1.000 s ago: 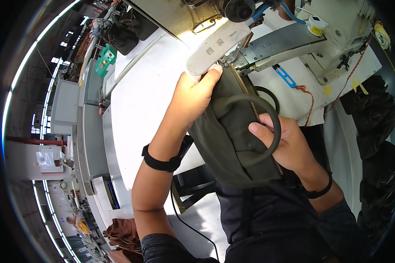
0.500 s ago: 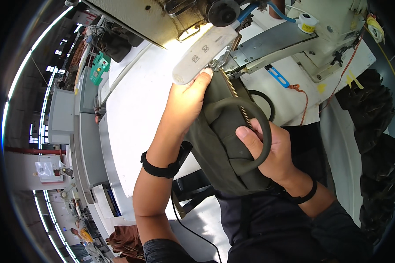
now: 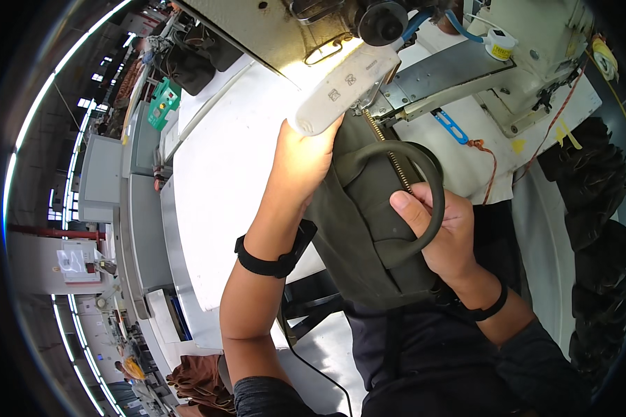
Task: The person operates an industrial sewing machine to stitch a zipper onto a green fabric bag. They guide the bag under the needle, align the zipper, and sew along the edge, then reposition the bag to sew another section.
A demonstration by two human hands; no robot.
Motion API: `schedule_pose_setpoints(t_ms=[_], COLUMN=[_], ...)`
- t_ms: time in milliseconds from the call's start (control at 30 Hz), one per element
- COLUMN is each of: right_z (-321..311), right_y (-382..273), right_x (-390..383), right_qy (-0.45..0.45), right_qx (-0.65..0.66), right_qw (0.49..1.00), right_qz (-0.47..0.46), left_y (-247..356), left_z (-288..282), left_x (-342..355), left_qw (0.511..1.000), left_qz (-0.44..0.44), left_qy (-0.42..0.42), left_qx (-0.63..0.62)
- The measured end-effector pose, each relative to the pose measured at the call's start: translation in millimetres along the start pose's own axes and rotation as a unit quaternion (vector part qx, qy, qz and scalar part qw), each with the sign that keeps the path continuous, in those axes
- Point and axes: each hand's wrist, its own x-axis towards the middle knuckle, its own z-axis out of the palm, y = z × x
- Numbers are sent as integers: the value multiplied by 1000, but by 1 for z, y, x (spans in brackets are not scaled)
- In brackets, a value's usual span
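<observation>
An olive fabric bag [image 3: 348, 243] with a looped handle [image 3: 431, 167] and brass zipper [image 3: 393, 160] hangs over the table edge, its upper end at the sewing machine's metal foot [image 3: 365, 104]. My left hand [image 3: 299, 160] is closed on the bag's upper left, its fingertips largely hidden beneath a pale oblong guard [image 3: 341, 90] in bright lamplight. My right hand [image 3: 431, 229] grips the bag's right side by the zipper, thumb on the fabric inside the handle loop.
The machine body [image 3: 522, 83] spans the upper right above the white table [image 3: 215, 181]. Blue thread snips [image 3: 452, 125] lie beside it. Dark olive bags [image 3: 598, 208] pile at right, brown material [image 3: 198, 382] lower left, a green box [image 3: 163, 104] upper left. A distant worker [image 3: 132, 368] is at lower left.
The view has shifted slightly back and forth. Both hands keep hold of the bag; my left fingertips, visible earlier, are now more covered by the pale guard.
</observation>
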Motion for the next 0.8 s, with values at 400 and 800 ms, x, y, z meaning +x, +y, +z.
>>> schedule_pose_setpoints(t_ms=[400,800], right_z=[12,16], right_y=[4,5], right_x=[30,28], right_qy=[33,48], right_qx=[0,-13], right_qw=[999,999], right_qz=[-27,13], left_y=[17,6], left_z=[0,-22], left_x=[13,25], left_qw=[998,999], left_qz=[-18,-8], left_qy=[37,-6], left_qx=[-47,-50])
